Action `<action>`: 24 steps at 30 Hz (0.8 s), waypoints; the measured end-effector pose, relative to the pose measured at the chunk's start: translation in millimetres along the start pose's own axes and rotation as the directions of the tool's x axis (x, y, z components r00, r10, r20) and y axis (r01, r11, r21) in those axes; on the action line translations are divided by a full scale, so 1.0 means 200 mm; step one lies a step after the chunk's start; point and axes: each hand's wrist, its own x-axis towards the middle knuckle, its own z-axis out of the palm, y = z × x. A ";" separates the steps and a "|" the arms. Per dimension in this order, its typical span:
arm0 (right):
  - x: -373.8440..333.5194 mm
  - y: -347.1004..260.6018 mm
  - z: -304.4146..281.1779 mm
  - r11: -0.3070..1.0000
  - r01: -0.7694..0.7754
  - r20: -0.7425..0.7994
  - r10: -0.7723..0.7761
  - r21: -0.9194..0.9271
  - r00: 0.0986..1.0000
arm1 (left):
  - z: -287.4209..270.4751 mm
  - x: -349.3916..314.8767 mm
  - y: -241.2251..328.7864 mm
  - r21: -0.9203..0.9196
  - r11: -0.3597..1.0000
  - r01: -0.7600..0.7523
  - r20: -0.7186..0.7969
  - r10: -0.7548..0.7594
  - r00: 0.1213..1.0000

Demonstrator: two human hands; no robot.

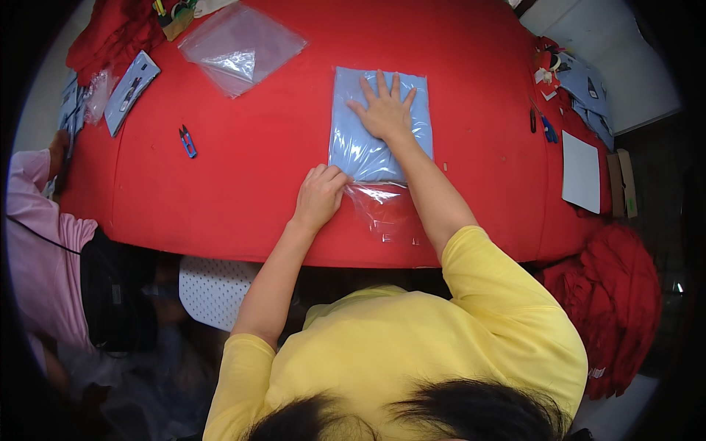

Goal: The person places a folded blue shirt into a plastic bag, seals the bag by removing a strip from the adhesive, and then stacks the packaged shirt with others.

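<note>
A folded light-blue garment [360,140] lies flat inside a clear plastic bag [382,209] on the red-covered table [272,169]. The bag's loose end extends past the garment toward me. My right hand [387,112] is spread flat on the upper part of the package, fingers apart. At the near left corner, my left hand [322,192] has its fingers closed on the edge of the plastic bag.
Clear plastic bags [246,48] lie at the far left, with blue thread snips [187,141] nearer. A packaged blue garment [132,92] lies beyond them. A person in pink [48,242] is at the left. A white sheet [581,171] and packed blue garments [585,84] are at right.
</note>
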 end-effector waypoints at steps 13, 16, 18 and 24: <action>-0.51 0.31 -0.51 0.595 -0.197 0.249 -0.006 0.780 0.969 | -0.11 0.06 0.25 -0.070 0.998 -0.002 0.064 0.007 0.998; -1.01 0.29 -0.45 0.731 -0.057 0.292 -0.200 0.680 0.935 | 0.01 0.04 0.33 0.021 0.999 -0.045 0.167 0.041 0.985; -1.23 0.29 -0.39 0.798 0.141 0.175 -0.294 0.586 0.940 | 0.08 -0.01 0.32 0.102 0.995 -0.022 0.242 -0.003 0.970; -1.40 0.28 -0.43 0.798 0.094 0.111 -0.198 0.595 0.974 | -0.02 0.11 0.48 -0.025 0.948 0.318 0.468 -0.270 0.841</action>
